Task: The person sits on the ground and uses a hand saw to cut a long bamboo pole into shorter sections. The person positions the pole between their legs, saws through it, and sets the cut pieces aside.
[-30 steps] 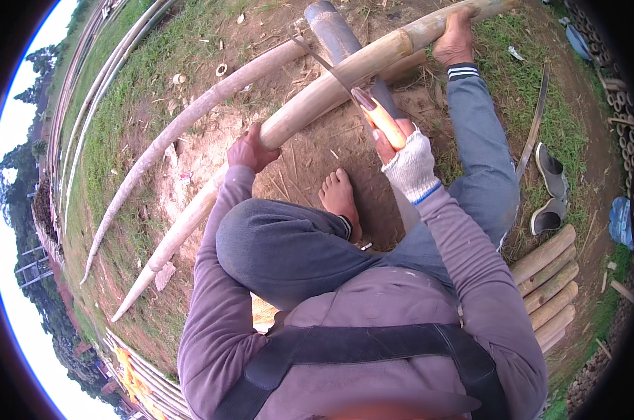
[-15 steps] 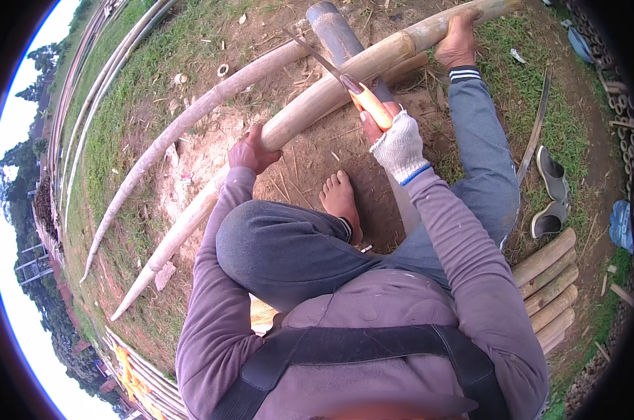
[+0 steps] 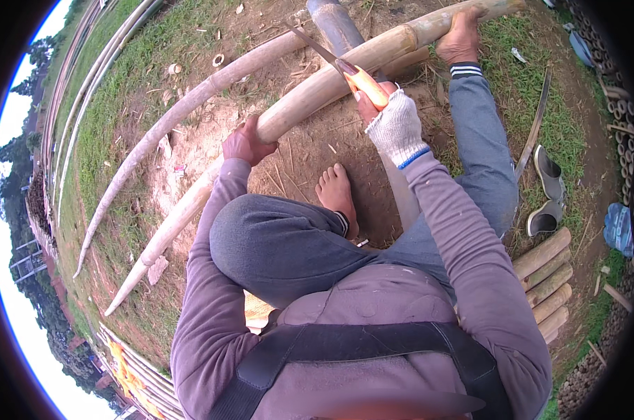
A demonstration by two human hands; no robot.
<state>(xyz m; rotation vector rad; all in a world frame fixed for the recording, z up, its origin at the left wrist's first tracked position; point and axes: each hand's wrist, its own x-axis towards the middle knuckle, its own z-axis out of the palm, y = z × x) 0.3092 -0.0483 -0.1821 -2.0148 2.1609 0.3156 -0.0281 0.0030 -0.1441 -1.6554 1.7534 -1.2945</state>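
A thick pale bamboo pole [image 3: 296,112] slants from the lower left to the upper right in front of me. My left hand [image 3: 248,142], bare, is wrapped round it left of its middle. My right hand [image 3: 395,126], in a white knit glove with fingertips bare, is closed on the orange handle of a handsaw [image 3: 364,85]. The saw's narrow dark blade crosses over the pole, pointing away to the upper left; its teeth cannot be made out. My bare foot [image 3: 460,40] presses on the pole's far right part.
A second bamboo pole [image 3: 170,119] lies beyond, and a thick grey pole [image 3: 334,26] passes beneath mine. On the right are a long flat blade [image 3: 535,126], a pair of shoes [image 3: 549,189], cut bamboo lengths [image 3: 544,269] and a blue plastic bottle [image 3: 618,229].
My right hand has pushed the saw slightly forward and left across the pole. My left hand keeps its hold, and the whole view has shifted a little.
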